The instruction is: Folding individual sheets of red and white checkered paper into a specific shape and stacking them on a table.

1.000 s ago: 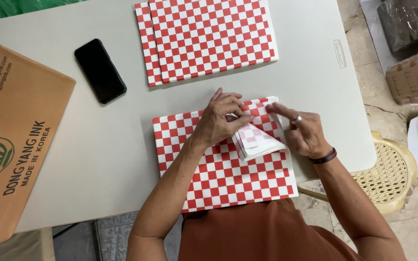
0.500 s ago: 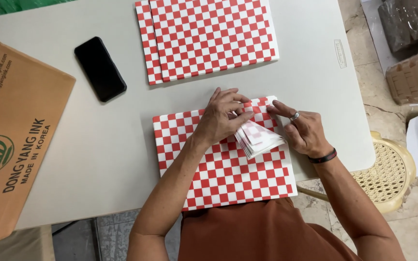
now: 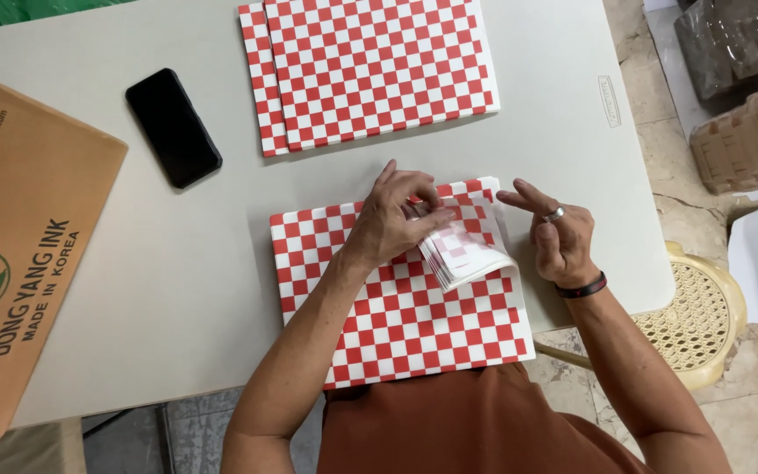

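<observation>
since your right hand (image 3: 561,235) has let go and spread, only your left hand (image 3: 394,219) pinches the folded-back sheet corners (image 3: 465,253) of the checkered stack (image 3: 396,307).

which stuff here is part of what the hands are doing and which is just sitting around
In use: near stack of checkered sheets; curled-up corner sheets; left hand; right hand.
Lying about: far checkered stack; black phone; cardboard box; woven stool.

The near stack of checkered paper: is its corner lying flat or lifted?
Lifted. The left hand curls several sheets of the near stack back at the top right corner.
</observation>
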